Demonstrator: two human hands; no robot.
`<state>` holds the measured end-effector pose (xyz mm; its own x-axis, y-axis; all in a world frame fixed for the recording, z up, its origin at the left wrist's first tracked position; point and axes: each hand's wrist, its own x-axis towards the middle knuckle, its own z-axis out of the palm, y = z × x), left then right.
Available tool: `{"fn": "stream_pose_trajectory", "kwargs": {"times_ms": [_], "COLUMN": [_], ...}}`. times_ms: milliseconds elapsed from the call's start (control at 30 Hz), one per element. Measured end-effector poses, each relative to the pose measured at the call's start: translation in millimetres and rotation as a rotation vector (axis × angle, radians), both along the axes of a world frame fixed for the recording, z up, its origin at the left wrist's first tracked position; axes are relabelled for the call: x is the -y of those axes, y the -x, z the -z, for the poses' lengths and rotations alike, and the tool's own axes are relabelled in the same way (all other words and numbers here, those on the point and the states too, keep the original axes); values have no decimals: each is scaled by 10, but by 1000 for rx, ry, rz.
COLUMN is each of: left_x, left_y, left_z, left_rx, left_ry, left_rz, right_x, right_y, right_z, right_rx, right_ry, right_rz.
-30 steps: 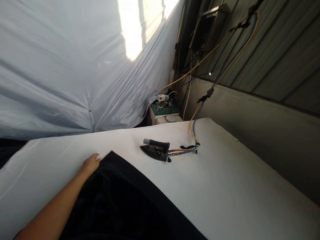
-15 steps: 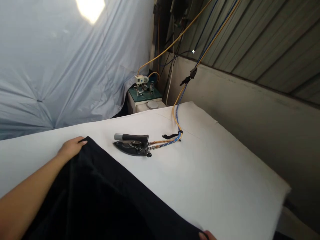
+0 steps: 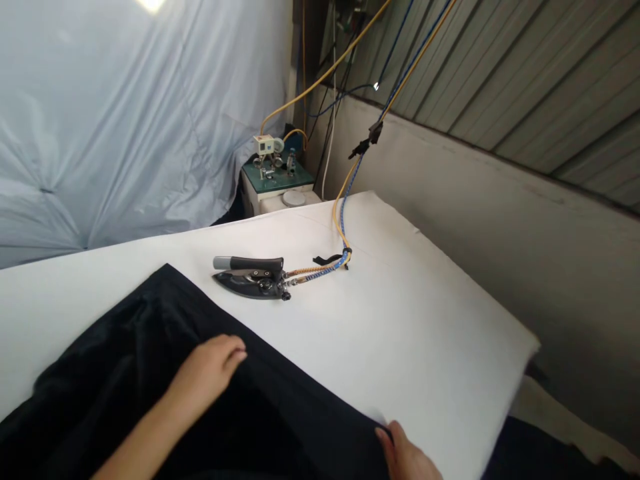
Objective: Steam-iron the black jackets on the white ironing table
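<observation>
Taking the iron as my landmark, the pale curtain hangs beyond it and to the left, and the white table spreads under it and out to its right. The dark cloth lies on my side of the iron, its long edge slanting from left of the iron down to the right, with bare table between the two

The change I notice is at the cloth's far corner: a moment ago my left hand had it pinched, and now that hand has come away and moved inward. As I judge it, the corner rests by itself on the table, left of the iron and a little nearer me, so the only grip I can make out is on the right. The cloth looks smooth along that edge but rumpled further left

My left hand is nearer me than the iron, over the cloth, fingers curled and thumb close in; I can't tell whether it is pinching fabric or merely resting there. My right hand, right of the iron and much nearer me, is closed on the long edge, cloth caught between thumb and fingers
</observation>
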<state>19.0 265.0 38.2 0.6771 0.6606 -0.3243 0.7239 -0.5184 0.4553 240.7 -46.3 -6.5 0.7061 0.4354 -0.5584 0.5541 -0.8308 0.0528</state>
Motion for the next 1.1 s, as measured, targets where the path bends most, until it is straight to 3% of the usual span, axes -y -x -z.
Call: {"fn": "stream_pose_trajectory", "kwargs": {"times_ms": [67,133,233,333,500,567,633,767,800,900,967,1100], "left_x": [526,846,972,988,1339,1512,1634,1723,1727,1736,1753,1806], "left_y": [-98,-98,16,53,-180,-236,-226,-123,-107,-104,-124,-149], "left_z": [77,173,229,139,55,111,179,232,224,186,164,122], "left_rx": [-104,-258,-369,-429,-248,-277,-348,-416,-428,-450,-467,-525], "left_ry": [26,-31,-66,-73,-80,-68,-75,-104,-99,-71,-67,-80], "left_rz": [57,28,0,-5,42,-27,-83,-130,-137,-158,-190,-252], "right_x": [-20,5,80,60,-450,-706,-885,-1004,-1019,-1099,-1170,-1206], "right_y": [-2,-6,-23,-43,9,47,67,73,78,109,137,200], "right_z": [-74,-99,-82,-84,-148,-112,-30,105,108,67,54,155], "right_rx": [11,26,54,133,142,64,4,71,69,-64,-125,-37], "right_ry": [-13,-23,-57,-186,-592,-656,-650,-614,-622,-644,-633,-588], "right_rz": [-46,-68,-84,-182,-742,-952,-1052,-871,-873,-1101,-1173,-1016]}}
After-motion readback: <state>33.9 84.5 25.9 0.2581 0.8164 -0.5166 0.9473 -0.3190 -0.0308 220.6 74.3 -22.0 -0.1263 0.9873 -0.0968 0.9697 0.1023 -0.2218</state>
